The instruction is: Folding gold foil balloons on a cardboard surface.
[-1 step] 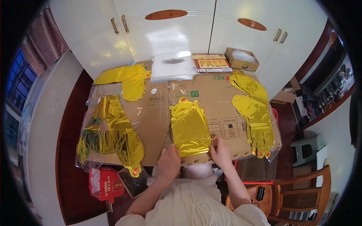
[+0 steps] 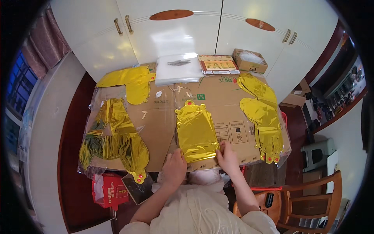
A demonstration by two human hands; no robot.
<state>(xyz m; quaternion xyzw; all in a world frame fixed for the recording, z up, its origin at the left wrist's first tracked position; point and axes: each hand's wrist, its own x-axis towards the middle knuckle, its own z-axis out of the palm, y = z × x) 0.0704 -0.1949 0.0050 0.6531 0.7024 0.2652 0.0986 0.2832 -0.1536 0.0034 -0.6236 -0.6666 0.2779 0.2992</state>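
Observation:
A flat gold foil balloon (image 2: 196, 132), folded into a rough rectangle, lies on cardboard in front of me. Its far end has small tabs, one with a red dot. My left hand (image 2: 175, 167) pinches the near left corner, and my right hand (image 2: 227, 156) grips the near right corner; the fingertips are partly hidden. To the left spreads a wide, crinkled gold foil balloon (image 2: 132, 148), with another flat gold balloon (image 2: 136, 84) behind it. On the right side lies a curved, uninflated gold balloon (image 2: 267, 121) with red-dotted tabs at its near end.
Along the back of the cardboard (image 2: 156, 124) are a stack of clear plastic bags (image 2: 177, 70), a printed packet (image 2: 219, 65) and a small open carton (image 2: 249, 61). White cabinets (image 2: 175, 35) rise behind. A wooden chair (image 2: 311, 199) and a red bag (image 2: 110, 191) flank me below.

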